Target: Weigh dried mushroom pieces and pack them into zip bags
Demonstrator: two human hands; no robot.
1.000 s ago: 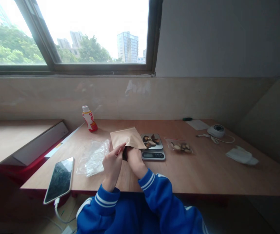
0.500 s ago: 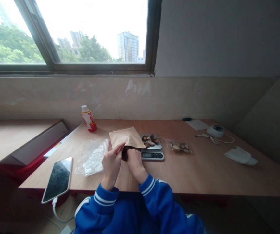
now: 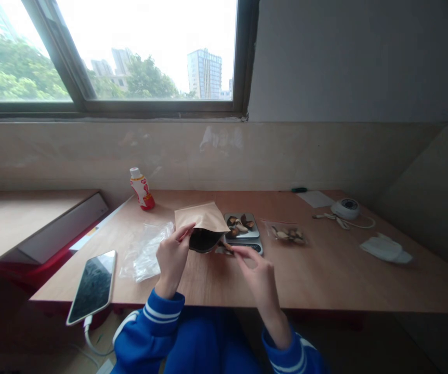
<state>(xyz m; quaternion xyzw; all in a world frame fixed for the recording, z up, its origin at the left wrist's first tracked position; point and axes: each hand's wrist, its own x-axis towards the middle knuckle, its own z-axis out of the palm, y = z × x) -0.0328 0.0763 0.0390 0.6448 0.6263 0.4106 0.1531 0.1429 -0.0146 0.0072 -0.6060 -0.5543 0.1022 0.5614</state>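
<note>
Blue sleeves (image 3: 146, 335) with white-striped cuffs (image 3: 164, 312)

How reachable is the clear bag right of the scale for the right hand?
Probably yes: the right hand is close to the clear bag and nothing visibly stands between them, though it seems to be pinching a small brown piece.

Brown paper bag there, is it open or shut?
Open. The brown paper bag gapes toward the person, showing its dark inside, while the left hand pinches its edge.

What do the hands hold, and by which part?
Left hand: brown rectangular paper pouch, by its open rim. Right hand: small brown piece, by one end.
</note>
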